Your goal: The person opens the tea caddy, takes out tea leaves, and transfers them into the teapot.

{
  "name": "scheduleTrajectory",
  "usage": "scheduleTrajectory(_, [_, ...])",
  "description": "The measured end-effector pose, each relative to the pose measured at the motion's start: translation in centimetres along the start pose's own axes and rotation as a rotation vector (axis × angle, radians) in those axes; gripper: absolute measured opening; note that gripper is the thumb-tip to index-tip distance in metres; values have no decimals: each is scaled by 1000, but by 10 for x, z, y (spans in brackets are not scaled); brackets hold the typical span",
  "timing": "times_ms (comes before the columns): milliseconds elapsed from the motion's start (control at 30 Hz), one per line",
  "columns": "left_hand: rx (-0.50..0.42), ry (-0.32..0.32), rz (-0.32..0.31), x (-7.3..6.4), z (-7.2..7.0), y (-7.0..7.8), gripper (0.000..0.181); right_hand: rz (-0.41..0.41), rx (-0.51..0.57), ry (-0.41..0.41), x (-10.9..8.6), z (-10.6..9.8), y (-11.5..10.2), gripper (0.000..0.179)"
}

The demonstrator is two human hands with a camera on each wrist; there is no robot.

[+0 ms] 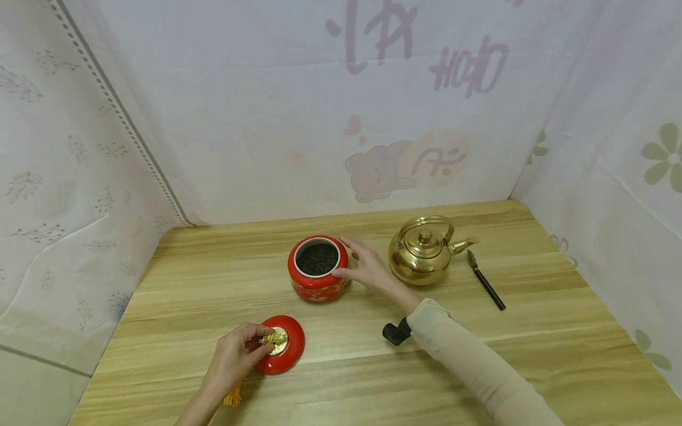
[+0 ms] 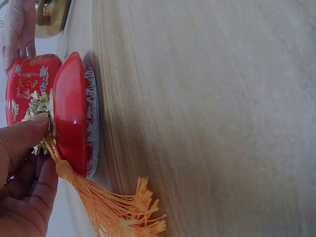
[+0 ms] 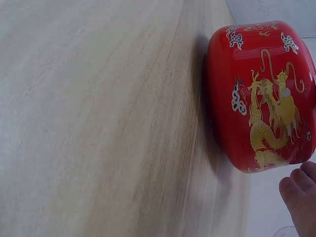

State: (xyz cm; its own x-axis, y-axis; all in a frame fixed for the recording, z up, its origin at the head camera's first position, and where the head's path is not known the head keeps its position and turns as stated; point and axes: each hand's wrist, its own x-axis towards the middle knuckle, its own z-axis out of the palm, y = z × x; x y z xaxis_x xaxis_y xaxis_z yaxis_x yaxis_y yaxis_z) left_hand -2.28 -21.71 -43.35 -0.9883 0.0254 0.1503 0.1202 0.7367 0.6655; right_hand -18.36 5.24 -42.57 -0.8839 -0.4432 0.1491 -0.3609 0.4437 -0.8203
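Note:
My left hand (image 1: 231, 355) pinches the gold figured knob (image 1: 276, 339) of a round red lid (image 1: 294, 346) between thumb and fingers. An orange tassel (image 2: 111, 205) hangs from that knob, and the lid's pale ruffled underside is close to the tabletop in the left wrist view. Behind the lid stands a red jar (image 1: 318, 291) with gold dragon decoration (image 3: 274, 118), uncovered, with dark loose leaves (image 1: 319, 260) inside. My right hand (image 1: 367, 269) is at the jar's right side, fingers extended, thumb at the front of the rim and index finger along the back.
A shiny brass teapot (image 1: 418, 260) with an arched handle stands just right of the jar, its spout pointing right. Beside the spout lies a thin dark tool with a pointed metallic tip (image 1: 487, 287). Printed cloth (image 1: 256, 148) walls in the wooden table (image 1: 362, 378).

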Motion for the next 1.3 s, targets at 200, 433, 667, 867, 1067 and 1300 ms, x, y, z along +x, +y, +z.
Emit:
scheduleTrajectory(200, [2,3,-4,0,0,0,26,-13,13,-12,2,1,2,77])
scheduleTrajectory(433, [0,1,-19,1,1,1,26,-20,53,-29,3,3,5,74])
scheduleTrajectory(667, [3,4,-5,1,2,1,26,-22,66,-36,3,2,5,74])
scheduleTrajectory(867, [5,3,3,1,3,1,25,-18,38,-33,4,2,4,75])
scheduleTrajectory(1067, [-6,13,15,0,4,1,25,-32,83,-37,5,4,5,73])
scheduleTrajectory(1300, [-40,83,135,0,3,2,26,-48,126,-35,1,1,-5,71])
